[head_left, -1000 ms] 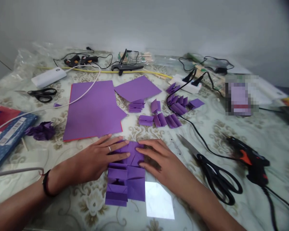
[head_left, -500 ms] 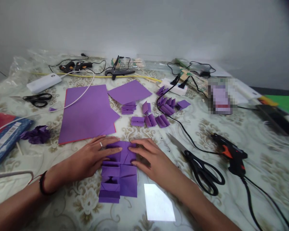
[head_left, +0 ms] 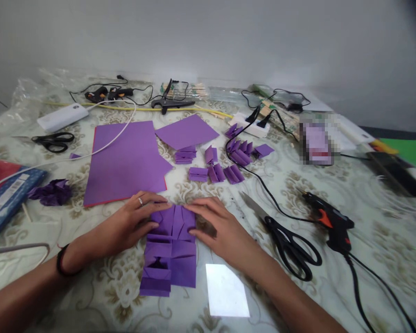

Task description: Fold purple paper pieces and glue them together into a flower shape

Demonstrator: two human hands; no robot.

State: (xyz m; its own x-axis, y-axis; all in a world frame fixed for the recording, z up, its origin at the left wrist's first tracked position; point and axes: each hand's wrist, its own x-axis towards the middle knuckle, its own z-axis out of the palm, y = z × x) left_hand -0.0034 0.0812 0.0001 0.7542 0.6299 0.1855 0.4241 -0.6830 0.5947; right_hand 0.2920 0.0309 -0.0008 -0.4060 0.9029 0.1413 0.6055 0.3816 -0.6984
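Observation:
A purple folded paper piece [head_left: 183,266] lies on the patterned tablecloth in front of me, with raised folded strips down its left side and flatter squares on the right. My left hand [head_left: 133,224], with a ring and a dark wristband, grips its upper left edge between thumb and fingers. On the upper right edge, my right hand [head_left: 218,226] has its fingertips on top and its thumb at the side. Creases and lifted flaps show between the two hands. The fingertips hide parts of the top edge.
Beyond my hands lie purple sheets [head_left: 121,162] and several small folded papers [head_left: 216,173]. Black scissors [head_left: 291,245] and a glue gun [head_left: 329,222] are at right. A power strip [head_left: 251,126], crumpled paper [head_left: 52,192] and small scissors [head_left: 57,141] sit further out.
My left index finger has drawn back from the paper's middle towards its top edge. The top flaps look more raised, and the paper's lower end has shifted slightly nearer me.

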